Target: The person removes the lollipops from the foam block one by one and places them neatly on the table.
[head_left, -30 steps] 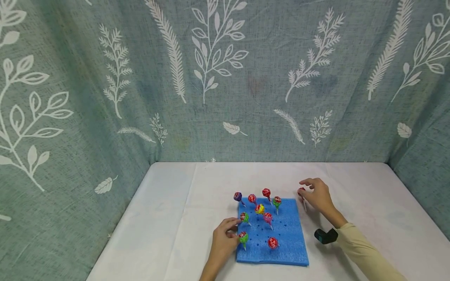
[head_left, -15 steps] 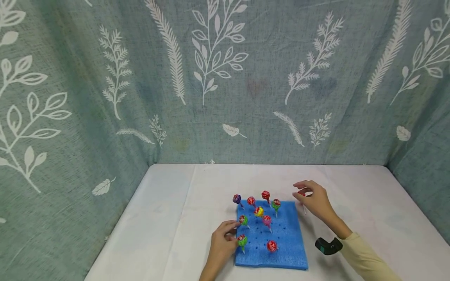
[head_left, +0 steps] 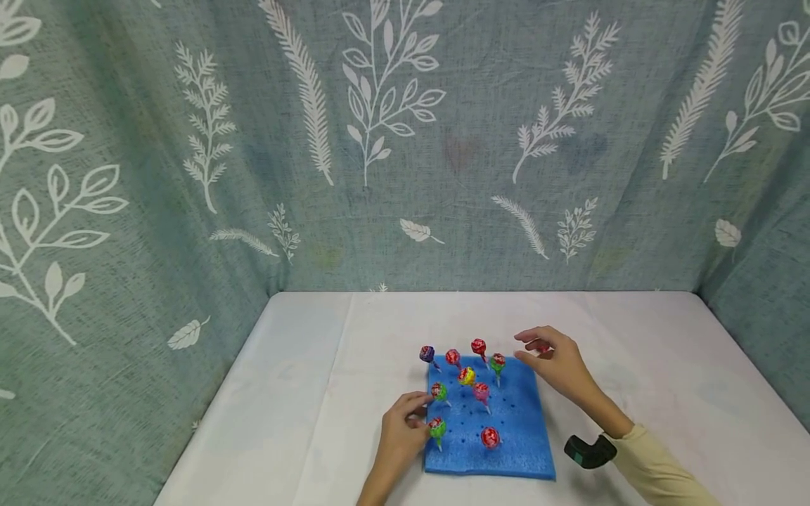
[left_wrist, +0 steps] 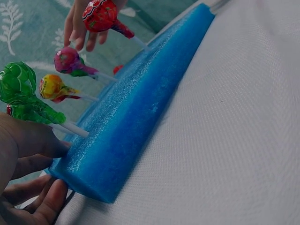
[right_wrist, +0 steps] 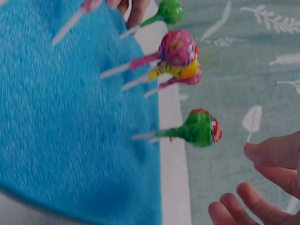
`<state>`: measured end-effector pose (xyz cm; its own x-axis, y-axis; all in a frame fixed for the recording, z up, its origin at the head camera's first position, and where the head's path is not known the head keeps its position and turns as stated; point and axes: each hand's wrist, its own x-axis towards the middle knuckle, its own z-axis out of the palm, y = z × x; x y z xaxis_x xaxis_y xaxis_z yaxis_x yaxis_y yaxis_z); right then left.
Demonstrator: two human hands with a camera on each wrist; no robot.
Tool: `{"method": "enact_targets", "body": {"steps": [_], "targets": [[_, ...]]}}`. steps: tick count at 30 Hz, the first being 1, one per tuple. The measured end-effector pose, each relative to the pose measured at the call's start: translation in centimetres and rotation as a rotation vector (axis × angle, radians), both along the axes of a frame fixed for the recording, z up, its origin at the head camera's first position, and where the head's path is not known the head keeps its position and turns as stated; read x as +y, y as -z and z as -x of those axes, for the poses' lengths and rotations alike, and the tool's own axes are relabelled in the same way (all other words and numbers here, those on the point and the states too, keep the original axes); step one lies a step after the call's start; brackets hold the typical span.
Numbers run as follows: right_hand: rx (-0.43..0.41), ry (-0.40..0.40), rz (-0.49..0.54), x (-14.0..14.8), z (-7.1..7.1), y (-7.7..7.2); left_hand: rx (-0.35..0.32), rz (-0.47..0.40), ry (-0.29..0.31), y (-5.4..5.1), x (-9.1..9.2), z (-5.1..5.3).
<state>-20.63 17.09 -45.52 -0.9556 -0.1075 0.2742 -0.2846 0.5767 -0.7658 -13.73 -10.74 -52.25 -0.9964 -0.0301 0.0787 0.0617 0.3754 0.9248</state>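
My left hand point(head_left: 403, 430) grips the left edge of a blue foam board point(head_left: 525, 450). In the left wrist view, one finger lies over the top and the thumb is at the side near the corner. Close to this hand stand two green lollipops point(head_left: 438, 430). My right hand point(head_left: 552, 358) hovers past the board's far right corner, thumb and fingers apart. Between its fingers a red lollipop point(head_left: 543, 346) shows, apparently on the table beneath; its stick is hidden. The right wrist view has nothing between thumb and fingertips, with a green lollipop point(right_wrist: 199, 129) nearby.
Several lollipops stand in the board, including a purple one point(head_left: 427, 353), a yellow one point(head_left: 466, 377), a pink one point(head_left: 481, 392) and a red one point(head_left: 490, 437). Small holes dot the foam. A white cloth point(head_left: 304, 393) covers the table; a patterned curtain point(head_left: 468, 260) hangs behind.
My right hand has moved left from the red lollipop toward the board, its fingers spreading. That lollipop stays about where it was. My left hand keeps its hold on the board.
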Motion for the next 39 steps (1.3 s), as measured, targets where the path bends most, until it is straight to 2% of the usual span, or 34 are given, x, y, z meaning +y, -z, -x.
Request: {"method": "enact_targets", "body": {"steps": [11,23,30,36,39], "targets": [[-0.048,-0.058,0.074,-1.2,-0.9,0.3,0.013,-0.028,0.0,0.1,-0.1,-0.1],[-0.09,-0.022,0.135,-2.9,-1.2,1.9,0.017,-0.016,-0.001,0.1,-0.1,-0.1],[-0.043,-0.02,0.185,-3.7,-1.3,3.0,0.008,-0.03,0.0,0.1,0.0,-0.1],[-0.006,-0.014,0.227,-4.3,-1.5,3.4,0.001,-0.02,-0.004,0.2,0.0,-0.1],[0.023,-0.012,0.229,-4.5,-1.6,3.5,0.017,-0.023,-0.006,0.1,0.0,-0.1]]}}
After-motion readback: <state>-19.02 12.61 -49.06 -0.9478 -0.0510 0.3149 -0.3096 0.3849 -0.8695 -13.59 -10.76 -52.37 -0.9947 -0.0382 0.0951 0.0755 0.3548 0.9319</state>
